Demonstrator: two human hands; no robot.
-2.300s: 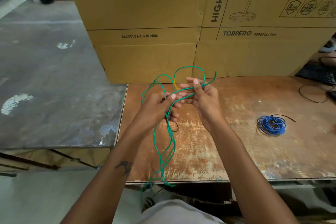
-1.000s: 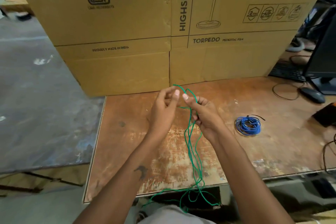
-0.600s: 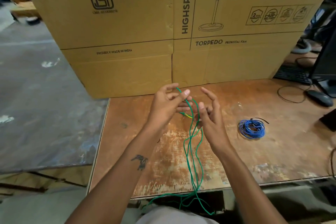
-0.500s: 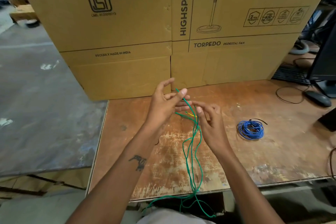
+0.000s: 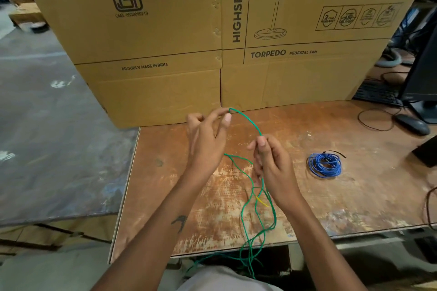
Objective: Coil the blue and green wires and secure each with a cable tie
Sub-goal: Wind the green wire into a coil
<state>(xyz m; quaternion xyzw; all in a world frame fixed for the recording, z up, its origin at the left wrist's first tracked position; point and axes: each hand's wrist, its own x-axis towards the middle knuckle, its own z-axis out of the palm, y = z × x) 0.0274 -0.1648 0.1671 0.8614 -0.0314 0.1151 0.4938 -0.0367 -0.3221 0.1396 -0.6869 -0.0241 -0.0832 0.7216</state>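
— What colours are the wires?
— The wire hanging over the table edge is green, with a short yellow bit partway down. The coil is blue, with a black tie.
— And the table?
— Rusty brown, streaked with pale worn patches.
— Behind it?
— Tan boxes printed in black: lettering, a fan drawing, badges. The mouse and keyboard are black, the floor mottled grey.

We see a worn wooden table with tall cardboard boxes standing at its back edge. A grey concrete floor lies left. A monitor, keyboard and mouse sit far right.
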